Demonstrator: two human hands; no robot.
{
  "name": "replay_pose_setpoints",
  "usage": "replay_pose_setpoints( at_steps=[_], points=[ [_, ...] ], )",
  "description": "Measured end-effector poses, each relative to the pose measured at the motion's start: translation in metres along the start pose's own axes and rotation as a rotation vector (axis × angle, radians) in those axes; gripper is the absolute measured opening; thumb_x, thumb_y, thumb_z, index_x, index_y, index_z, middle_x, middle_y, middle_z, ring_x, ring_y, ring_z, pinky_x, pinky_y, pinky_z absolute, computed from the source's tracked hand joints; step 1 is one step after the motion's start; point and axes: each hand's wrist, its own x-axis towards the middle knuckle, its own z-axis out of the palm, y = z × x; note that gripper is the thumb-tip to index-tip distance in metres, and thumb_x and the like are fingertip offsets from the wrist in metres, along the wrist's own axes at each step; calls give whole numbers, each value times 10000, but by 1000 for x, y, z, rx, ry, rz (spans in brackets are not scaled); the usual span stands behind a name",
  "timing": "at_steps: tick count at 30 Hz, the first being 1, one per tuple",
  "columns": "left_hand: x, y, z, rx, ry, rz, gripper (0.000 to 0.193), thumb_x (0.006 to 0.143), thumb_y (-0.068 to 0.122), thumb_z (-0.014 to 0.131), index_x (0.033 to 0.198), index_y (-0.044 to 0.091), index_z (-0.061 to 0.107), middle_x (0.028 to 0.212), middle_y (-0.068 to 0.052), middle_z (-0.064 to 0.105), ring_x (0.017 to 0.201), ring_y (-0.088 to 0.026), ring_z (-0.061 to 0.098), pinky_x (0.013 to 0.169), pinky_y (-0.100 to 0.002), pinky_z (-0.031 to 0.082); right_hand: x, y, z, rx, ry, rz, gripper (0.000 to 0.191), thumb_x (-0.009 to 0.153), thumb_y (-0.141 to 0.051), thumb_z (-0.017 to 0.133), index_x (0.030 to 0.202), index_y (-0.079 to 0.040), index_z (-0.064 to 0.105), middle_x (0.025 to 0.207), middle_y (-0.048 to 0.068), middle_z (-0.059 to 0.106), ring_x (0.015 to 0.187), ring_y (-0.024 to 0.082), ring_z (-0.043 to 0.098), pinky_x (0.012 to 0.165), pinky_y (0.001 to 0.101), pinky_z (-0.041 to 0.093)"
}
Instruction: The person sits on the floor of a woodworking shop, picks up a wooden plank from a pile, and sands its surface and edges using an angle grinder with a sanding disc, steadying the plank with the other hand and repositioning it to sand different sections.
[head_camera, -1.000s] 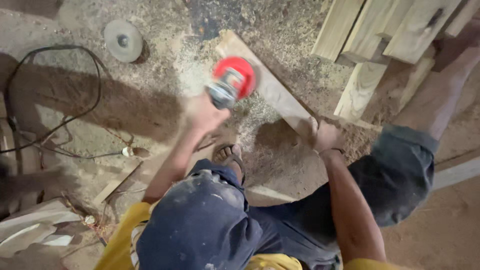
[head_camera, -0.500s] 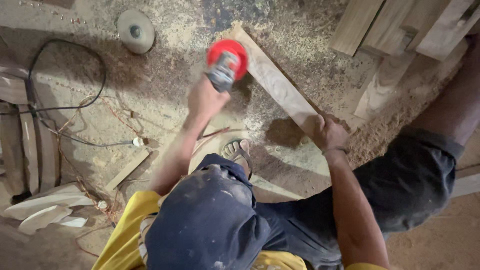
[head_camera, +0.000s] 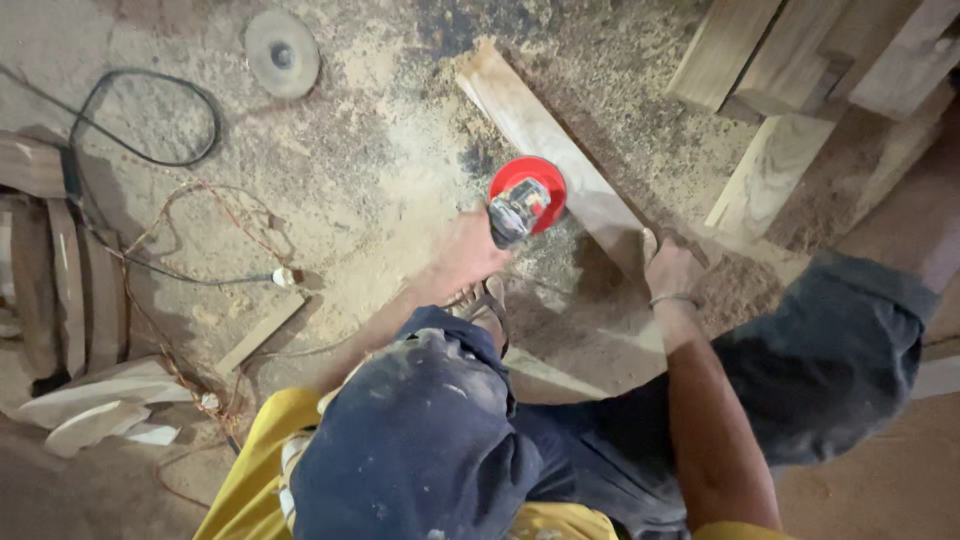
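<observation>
A long wooden plank (head_camera: 545, 140) lies slantwise on the sawdust-covered floor (head_camera: 380, 180), its far end pointing up and left, its near end running down toward the person's knee. On its far right side stacked timber (head_camera: 800, 80) crowds close, leaving only a narrow strip of floor between. To the left the floor is wider and freer, though a loose round sanding disc (head_camera: 282, 53) lies well away at the top, a black cable (head_camera: 150, 120) loops further left, and thin wires (head_camera: 200, 230) trail toward a small wood offcut (head_camera: 262, 333). Curved wooden pieces (head_camera: 60, 290) line the left edge.

The left hand (head_camera: 465, 255) is closed around the body of an angle grinder (head_camera: 520, 205), whose red disc rests on the plank's left edge about midway along. The right hand (head_camera: 670, 268) is clamped down on the plank's near end, fingers curled over it, just beside the grinder and lower right of it. A sandalled foot (head_camera: 485, 300) sits just below the grinder.
</observation>
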Motion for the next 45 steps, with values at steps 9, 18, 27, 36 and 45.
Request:
replay_pose_setpoints(
  at_steps=[9,18,27,36,45],
  points=[
    [49,-27,-77,-140,406,-147,560,764,314,800,1197,13,615,1000,-221,746,943,-382,736,831,-490,587,5,-1,-7,14,-62,27,586,1089,-592,373,1157,-78,647,884,269,729,830,482,710,728,612,546],
    [12,4,6,3,-12,35,625,746,285,802,1234,-24,563,950,-248,738,920,-419,730,836,-504,584,4,0,-7,19,-53,61,574,1096,-591,372,1133,-109,681,935,265,733,889,481,712,785,602,554],
    [60,-11,-77,-224,421,-124,568,744,296,795,1166,-29,598,936,-229,745,867,-381,747,726,-465,602,-7,-15,-39,243,-66,26,480,1010,-534,391,1311,-241,625,1061,237,727,980,485,683,834,602,527],
    [6,23,-9,-35,17,43,534,767,271,780,1176,-29,613,1003,-254,733,942,-419,727,854,-504,587,-6,-12,-31,65,-24,-66,489,1081,-517,404,1223,-148,692,1029,225,743,995,441,698,895,556,532],
    [73,-5,-77,-259,444,-3,573,718,241,780,1205,-4,607,916,-187,756,830,-344,767,714,-448,609,-10,-9,-33,182,35,-121,494,1044,-515,390,1223,-179,705,1021,233,736,977,467,683,879,589,507]
  ],
)
